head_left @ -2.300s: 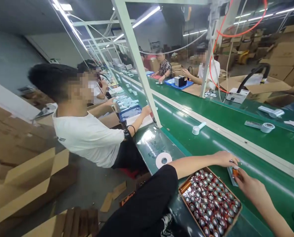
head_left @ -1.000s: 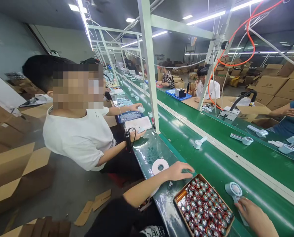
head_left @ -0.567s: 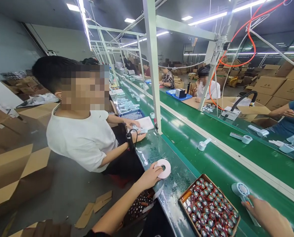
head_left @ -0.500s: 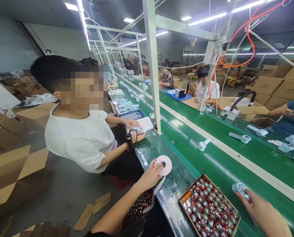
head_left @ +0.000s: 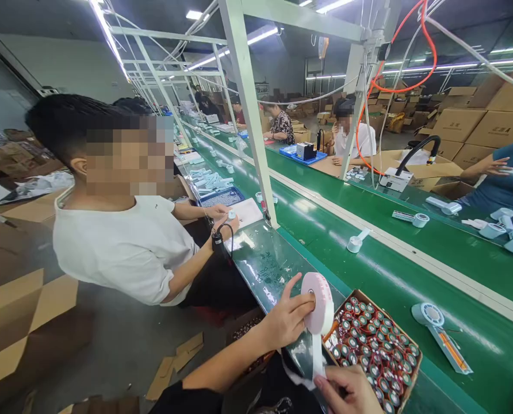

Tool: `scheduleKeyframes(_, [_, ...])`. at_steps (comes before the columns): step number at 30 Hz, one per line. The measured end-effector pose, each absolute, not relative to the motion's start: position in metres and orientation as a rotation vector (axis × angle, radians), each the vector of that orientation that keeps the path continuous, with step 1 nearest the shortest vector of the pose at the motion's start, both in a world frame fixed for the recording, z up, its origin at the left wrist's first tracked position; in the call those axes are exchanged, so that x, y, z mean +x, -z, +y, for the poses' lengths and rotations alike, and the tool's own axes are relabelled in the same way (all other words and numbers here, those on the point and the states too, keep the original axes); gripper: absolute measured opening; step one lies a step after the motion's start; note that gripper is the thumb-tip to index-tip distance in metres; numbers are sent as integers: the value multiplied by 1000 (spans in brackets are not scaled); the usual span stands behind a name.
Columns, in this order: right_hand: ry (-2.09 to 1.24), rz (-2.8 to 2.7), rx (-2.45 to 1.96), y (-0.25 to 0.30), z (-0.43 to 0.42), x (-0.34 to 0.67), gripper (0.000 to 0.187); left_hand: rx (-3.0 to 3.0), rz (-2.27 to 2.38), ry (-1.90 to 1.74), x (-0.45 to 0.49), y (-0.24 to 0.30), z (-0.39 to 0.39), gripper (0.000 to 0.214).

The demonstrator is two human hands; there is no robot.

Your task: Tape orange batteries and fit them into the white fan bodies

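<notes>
A pinkish-white roll of tape point(head_left: 319, 302) is tipped up on its edge by my left hand point(head_left: 288, 319), whose fingers reach into its core. From the roll a white strip point(head_left: 317, 351) hangs down to my right hand point(head_left: 347, 391), which pinches it between thumb and fingers. Just beyond my right hand is a cardboard box point(head_left: 415, 368) packed with small round motors point(head_left: 368, 339) with red wires. On the green belt to the right lies a light-blue fan housing point(head_left: 431, 315) with a handle; an orange cylinder and wires show in its open handle.
A co-worker in a white shirt point(head_left: 110, 247) sits at the left, handling a small part. A white post point(head_left: 250, 115) rises from the bench edge. Another fan housing point(head_left: 355, 244) lies on the conveyor belt point(head_left: 325, 224). Several more people work across the line.
My left hand has lifted the roll from the bench and tipped it upright, moving right. My right hand has let go of the fan housing on the belt and taken the tape strip.
</notes>
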State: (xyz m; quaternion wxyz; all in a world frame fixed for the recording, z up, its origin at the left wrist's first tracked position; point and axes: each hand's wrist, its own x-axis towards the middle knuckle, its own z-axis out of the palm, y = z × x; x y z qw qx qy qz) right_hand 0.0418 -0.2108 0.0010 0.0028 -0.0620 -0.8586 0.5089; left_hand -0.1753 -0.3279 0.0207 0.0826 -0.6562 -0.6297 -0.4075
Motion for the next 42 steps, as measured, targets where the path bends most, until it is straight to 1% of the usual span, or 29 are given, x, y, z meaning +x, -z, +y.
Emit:
scheduleKeyframes(3, [-1330, -2834, -99, 10, -212, 40, 72, -1668, -2107, 1544, -177, -9, -330, 45])
scheduleKeyframes(6, [-1027, -2860, -127, 14, -199, 40, 57, -1202, -2209, 1966, -183, -3, -333, 53])
scheduleKeyframes(8, [-747, -2771, -229, 22, -181, 45, 44, -861, -2123, 2085, -191, -4, -341, 55])
scheduleKeyframes(10, [-420, -2696, -283, 35, -159, 52, 34, -567, -1950, 2014, -200, -6, -357, 55])
scheduleKeyframes(12, [-154, -2677, -264, 48, -141, 60, 26, -433, -1792, 1865, -208, -4, -372, 52])
scheduleKeyframes(14, [-8, -2690, -226, 57, -131, 65, 24, -481, -1781, 1738, -213, 3, -378, 46])
scheduleKeyframes(15, [26, -2694, -212, 59, -130, 67, 25, -569, -1847, 1685, -214, 9, -377, 44])
scheduleKeyframes(20, [54, -2702, -146, 53, -137, 69, 22, -1162, -2335, 1399, -210, 63, -335, 38])
scheduleKeyframes(23, [48, -2715, -19, 52, -139, 71, 23, -1348, -2440, 1237, -201, 98, -315, 38])
scheduleKeyframes(26, [8, -2737, 25, 55, -138, 71, 27, -1535, -2453, 1125, -195, 118, -309, 46])
scheduleKeyframes(30, [-137, -2761, 59, 56, -140, 65, 14, -1556, -2475, 1112, -198, 125, -310, 47])
scheduleKeyframes(31, [-163, -2752, 9, 55, -143, 63, 15, -1546, -2482, 1108, -199, 126, -310, 47])
scheduleKeyframes(34, [-217, -2731, -172, 55, -153, 56, 29, -1535, -2490, 1092, -203, 128, -308, 48])
scheduleKeyframes(37, [-286, -2692, -191, 57, -163, 48, 38, -1545, -2478, 1077, -202, 129, -306, 47])
scheduleKeyframes(39, [-322, -2669, -190, 59, -165, 42, 34, -1548, -2464, 1065, -201, 128, -305, 47])
scheduleKeyframes(42, [-422, -2727, -185, 57, -161, 34, 22, -1529, -2441, 1040, -202, 123, -303, 46])
